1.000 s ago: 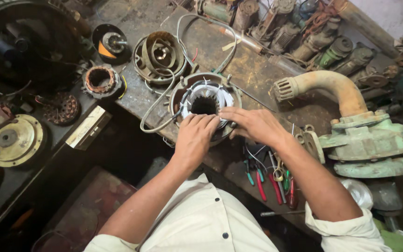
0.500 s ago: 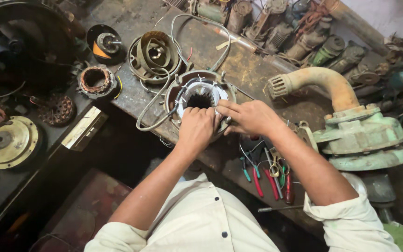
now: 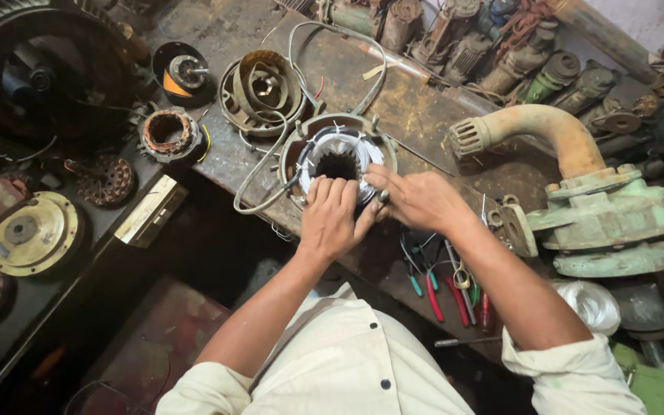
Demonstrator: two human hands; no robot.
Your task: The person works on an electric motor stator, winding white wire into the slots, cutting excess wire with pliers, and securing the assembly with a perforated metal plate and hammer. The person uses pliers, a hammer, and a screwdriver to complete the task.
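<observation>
Both hands [image 3: 378, 207] lower on one stator [image 3: 339, 157]

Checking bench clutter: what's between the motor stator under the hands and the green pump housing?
Head view: between the stator and green pump housing lie the right hand, bare worn benchtop, and the pump's rusty strainer-tipped pipe.

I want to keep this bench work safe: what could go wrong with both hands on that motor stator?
The stator sits near the bench edge, so pressure from the left hand and right hand might tip it off. Its thin winding wires could snag fingers. The grey cable looping over the edge could catch a sleeve.
</observation>
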